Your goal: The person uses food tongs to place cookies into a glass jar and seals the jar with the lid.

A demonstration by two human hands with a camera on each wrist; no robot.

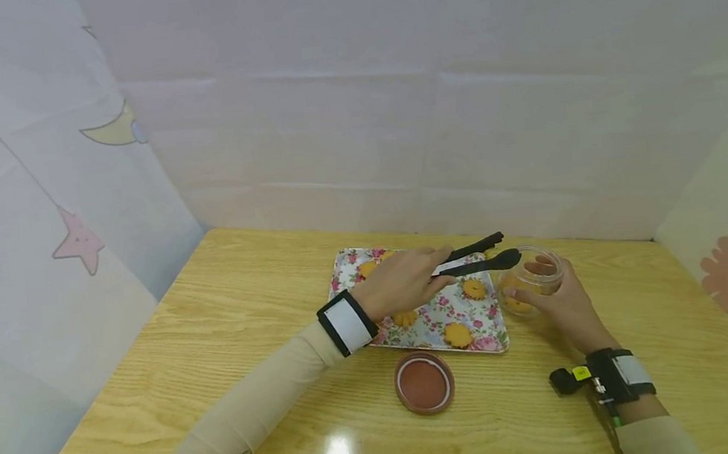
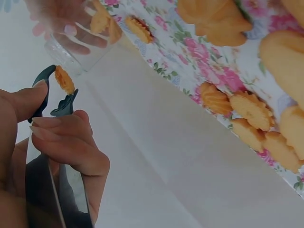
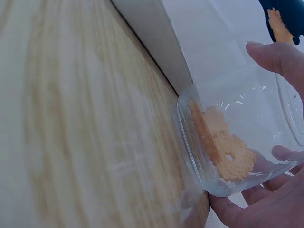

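You've got a cookie (image 2: 63,79) pinched in the black tongs (image 1: 475,257) your left hand (image 1: 400,281) squeezes, hovering right by the glass jar (image 1: 532,281) your right hand (image 1: 565,305) wraps, so next probably line up over the mouth and ease off.

Left hand (image 1: 404,281) holds black tongs (image 1: 475,258) over the glass jar (image 1: 532,283) gripped by right hand (image 1: 565,305).

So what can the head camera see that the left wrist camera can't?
Only the head view shows the brown lid lying on the wooden table and both whole hands. Only the left wrist view shows the cookie pinched in the tongs. Both show the left hand, the flowered tray and the glass jar gripped by the right hand.
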